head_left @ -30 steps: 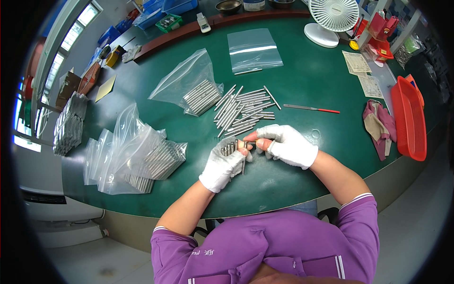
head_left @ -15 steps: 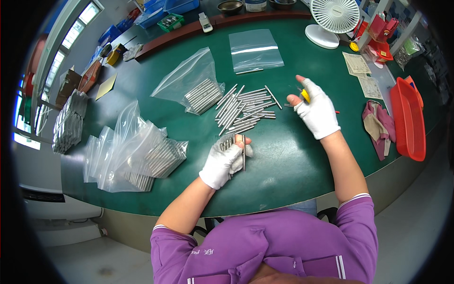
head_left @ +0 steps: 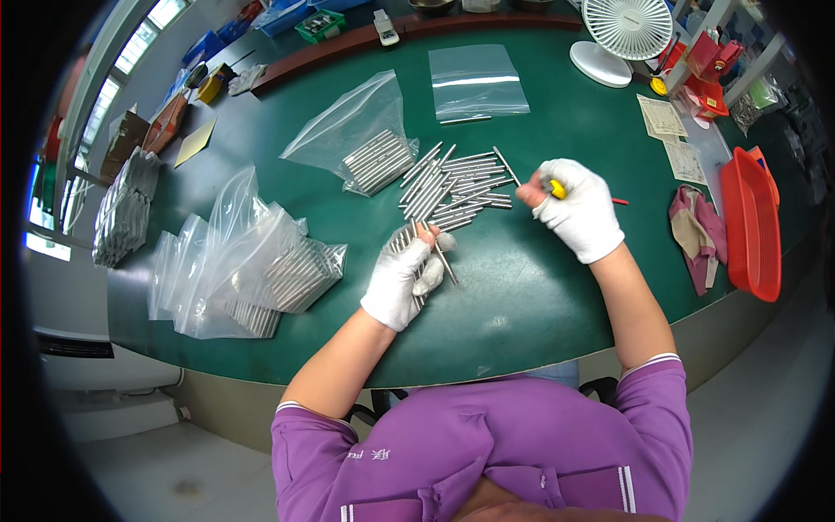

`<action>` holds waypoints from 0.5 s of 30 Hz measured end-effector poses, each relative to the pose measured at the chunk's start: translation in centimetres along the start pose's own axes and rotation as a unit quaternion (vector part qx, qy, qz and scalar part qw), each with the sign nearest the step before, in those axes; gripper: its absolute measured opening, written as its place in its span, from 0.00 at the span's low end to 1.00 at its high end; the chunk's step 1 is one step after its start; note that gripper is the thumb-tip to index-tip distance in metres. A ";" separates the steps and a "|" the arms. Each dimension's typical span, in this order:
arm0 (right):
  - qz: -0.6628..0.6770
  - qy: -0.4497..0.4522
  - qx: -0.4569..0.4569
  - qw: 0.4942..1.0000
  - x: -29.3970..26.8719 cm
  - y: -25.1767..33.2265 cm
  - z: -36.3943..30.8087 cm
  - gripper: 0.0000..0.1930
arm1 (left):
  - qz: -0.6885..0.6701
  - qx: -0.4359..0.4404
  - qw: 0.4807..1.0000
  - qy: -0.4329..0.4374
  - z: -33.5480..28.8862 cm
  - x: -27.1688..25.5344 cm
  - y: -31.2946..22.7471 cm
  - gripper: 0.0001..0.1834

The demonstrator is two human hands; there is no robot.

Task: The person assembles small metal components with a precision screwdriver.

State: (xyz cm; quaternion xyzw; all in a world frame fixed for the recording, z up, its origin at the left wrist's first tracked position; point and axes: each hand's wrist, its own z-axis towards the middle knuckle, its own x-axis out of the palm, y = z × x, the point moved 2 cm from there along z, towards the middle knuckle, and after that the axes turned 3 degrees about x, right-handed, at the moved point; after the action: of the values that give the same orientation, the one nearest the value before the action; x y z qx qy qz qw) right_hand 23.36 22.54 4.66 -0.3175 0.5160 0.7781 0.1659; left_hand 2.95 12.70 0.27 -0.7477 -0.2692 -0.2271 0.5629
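Right hand (head_left: 581, 217) moved onto loose rods (head_left: 452, 187), gripping pen (head_left: 557, 188).

One head-worn fisheye camera looks steeply down, from close above, onto the green table (head_left: 539, 296)

Right hand (head_left: 581, 217) apart, perhaps gripping pencil (head_left: 557, 189).

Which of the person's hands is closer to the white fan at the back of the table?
The right hand. It lies below and slightly left of the fan, holding a yellow-handled tool. The left hand sits farther away, holding metal rods.
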 end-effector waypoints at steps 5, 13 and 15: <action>-0.014 0.142 -0.072 0.987 2.0 2.7 -1.7 0.09 | -0.018 0.016 1.000 -0.017 0.0 -0.2 0.1 0.11; -0.009 0.241 -0.117 0.963 3.9 3.9 -3.4 0.11 | -0.017 0.029 0.999 -0.015 0.0 -0.2 0.2 0.09; -0.015 0.237 -0.120 0.964 4.1 3.7 -3.5 0.10 | -0.024 0.029 0.999 -0.018 0.0 0.0 0.2 0.10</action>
State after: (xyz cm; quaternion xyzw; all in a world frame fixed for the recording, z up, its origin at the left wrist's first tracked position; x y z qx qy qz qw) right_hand 19.24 17.58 3.54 -0.5179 0.4389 0.7342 0.0111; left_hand 3.08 12.64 0.10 -0.7283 -0.3038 -0.2195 0.5736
